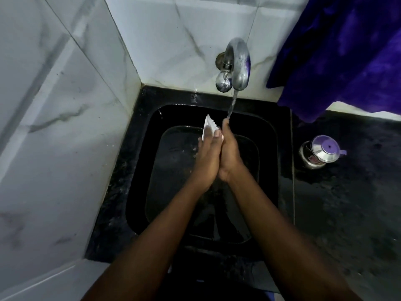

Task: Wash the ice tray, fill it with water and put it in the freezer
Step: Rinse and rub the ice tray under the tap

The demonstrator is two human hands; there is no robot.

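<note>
A white ice tray point(208, 123) stands on edge over the black sink point(138, 192), mostly hidden between my palms. My left hand point(206, 157) presses against its left face, fingers pointing away from me. My right hand point(229, 153) presses against the other side, its fingertips just under the water stream point(231, 106). The stream falls from a chrome tap point(239, 64) on the tiled wall and lands at the top of my right hand and the tray's edge.
A steel jug with a purple lid point(321, 152) stands on the wet black counter point(347, 203) to the right. A blue cloth point(347, 51) hangs at the upper right. Marble-patterned tile walls point(54, 105) close off the left and back.
</note>
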